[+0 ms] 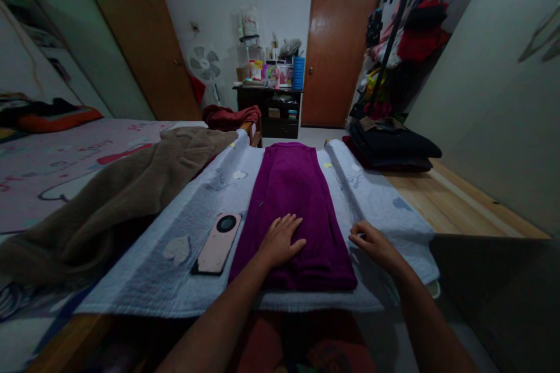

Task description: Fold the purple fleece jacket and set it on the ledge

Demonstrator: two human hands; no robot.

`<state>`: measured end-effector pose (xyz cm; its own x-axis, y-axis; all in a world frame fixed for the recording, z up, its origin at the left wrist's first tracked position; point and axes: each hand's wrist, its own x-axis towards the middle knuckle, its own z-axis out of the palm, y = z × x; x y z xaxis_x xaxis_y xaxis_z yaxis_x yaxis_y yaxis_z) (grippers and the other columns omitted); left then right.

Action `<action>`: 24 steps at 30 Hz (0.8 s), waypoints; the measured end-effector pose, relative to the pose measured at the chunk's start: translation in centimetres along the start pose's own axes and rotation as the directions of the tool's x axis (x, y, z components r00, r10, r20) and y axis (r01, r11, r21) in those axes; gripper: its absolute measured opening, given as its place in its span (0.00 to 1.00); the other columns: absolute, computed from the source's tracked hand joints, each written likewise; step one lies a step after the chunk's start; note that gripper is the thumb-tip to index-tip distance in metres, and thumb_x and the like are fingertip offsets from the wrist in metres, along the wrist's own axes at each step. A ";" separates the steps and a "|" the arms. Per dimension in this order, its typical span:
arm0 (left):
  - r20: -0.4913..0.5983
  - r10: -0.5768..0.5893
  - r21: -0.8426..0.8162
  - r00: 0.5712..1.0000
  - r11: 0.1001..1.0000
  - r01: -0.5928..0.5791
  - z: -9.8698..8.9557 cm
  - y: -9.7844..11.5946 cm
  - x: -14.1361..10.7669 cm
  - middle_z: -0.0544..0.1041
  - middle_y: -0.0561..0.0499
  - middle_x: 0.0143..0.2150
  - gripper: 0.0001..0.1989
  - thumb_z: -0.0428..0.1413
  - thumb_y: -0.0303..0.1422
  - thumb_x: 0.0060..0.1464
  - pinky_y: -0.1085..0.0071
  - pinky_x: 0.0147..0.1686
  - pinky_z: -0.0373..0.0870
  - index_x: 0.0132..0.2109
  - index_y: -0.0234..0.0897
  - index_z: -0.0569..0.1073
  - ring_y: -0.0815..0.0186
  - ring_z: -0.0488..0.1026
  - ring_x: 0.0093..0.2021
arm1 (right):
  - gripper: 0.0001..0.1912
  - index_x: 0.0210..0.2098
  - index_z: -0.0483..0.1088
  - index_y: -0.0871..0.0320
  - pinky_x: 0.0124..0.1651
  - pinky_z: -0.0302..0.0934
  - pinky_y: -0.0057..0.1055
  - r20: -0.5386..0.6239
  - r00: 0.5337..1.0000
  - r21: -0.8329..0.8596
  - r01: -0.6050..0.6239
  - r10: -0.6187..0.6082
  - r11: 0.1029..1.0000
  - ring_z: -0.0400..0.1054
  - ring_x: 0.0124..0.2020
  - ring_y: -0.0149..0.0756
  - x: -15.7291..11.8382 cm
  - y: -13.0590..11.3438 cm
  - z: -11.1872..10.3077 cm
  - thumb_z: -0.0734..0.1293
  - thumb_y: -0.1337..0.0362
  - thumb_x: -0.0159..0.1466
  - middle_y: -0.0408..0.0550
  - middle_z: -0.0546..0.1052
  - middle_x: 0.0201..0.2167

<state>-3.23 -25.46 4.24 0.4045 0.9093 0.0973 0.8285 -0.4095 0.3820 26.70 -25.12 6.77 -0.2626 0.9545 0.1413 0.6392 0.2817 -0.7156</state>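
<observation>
A folded purple garment lies lengthwise on a light grey-blue patterned cloth. My left hand rests flat on the garment's near half, fingers spread, holding nothing. My right hand is just off the garment's right edge, over the cloth, with its fingers curled together; whether anything is between them is too small to tell. To the left of the garment, a pink phone with a round dark camera ring lies on the cloth.
A brown fleece blanket lies at the left, beside a pink patterned bed. Folded dark clothes are stacked at the right on a wooden board. Further back are a dark red cloth, a cabinet and a fan.
</observation>
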 end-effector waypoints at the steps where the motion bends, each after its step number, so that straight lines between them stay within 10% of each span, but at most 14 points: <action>1: 0.002 0.000 0.000 1.000 1.000 0.000 0.0 0.0 0.0 0.57 0.47 0.69 0.31 0.49 0.46 0.60 0.55 0.67 0.45 0.66 0.40 0.58 0.58 0.50 0.69 | 0.08 0.29 0.66 0.56 0.40 0.60 0.31 0.015 1.000 -0.012 -0.004 0.004 1.000 0.65 0.35 0.35 -0.5 0.1 -0.3 0.63 0.57 0.57 0.44 0.70 0.30; 11: 0.017 0.008 0.006 1.000 1.000 -0.008 0.0 -0.1 0.2 0.58 0.46 0.69 0.31 0.49 0.47 0.61 0.55 0.67 0.45 0.66 0.39 0.58 0.58 0.50 0.69 | 0.11 0.37 0.72 0.58 0.42 0.62 0.33 -0.014 0.999 -0.331 -0.053 0.051 0.942 0.69 0.37 0.38 -0.6 0.4 -0.9 0.63 0.65 0.56 0.51 0.75 0.36; 15: 0.021 0.009 0.008 1.000 1.000 -0.009 0.2 -0.2 0.2 0.57 0.46 0.69 0.31 0.48 0.47 0.61 0.55 0.67 0.45 0.66 0.39 0.58 0.58 0.49 0.69 | 0.29 0.59 0.62 0.61 0.53 0.62 0.40 -0.082 0.995 -0.334 0.031 -0.062 0.942 0.69 0.49 0.41 0.7 -0.4 1.5 0.60 0.68 0.58 0.57 0.73 0.50; 24: 0.009 0.018 0.020 1.000 1.000 -0.018 0.2 -0.2 0.2 0.58 0.45 0.69 0.31 0.48 0.48 0.61 0.55 0.67 0.45 0.66 0.38 0.58 0.58 0.50 0.69 | 0.22 0.58 0.65 0.62 0.64 0.54 0.45 -0.080 0.966 -0.334 0.208 -0.247 0.919 0.56 0.64 0.43 6.7 -3.7 8.9 0.55 0.66 0.67 0.59 0.65 0.61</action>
<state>-3.26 -25.18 4.00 0.4226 0.9013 0.0957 0.8286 -0.4270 0.3621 16.13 -20.68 4.28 -0.3539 0.8599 0.3677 0.7745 0.4899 -0.4002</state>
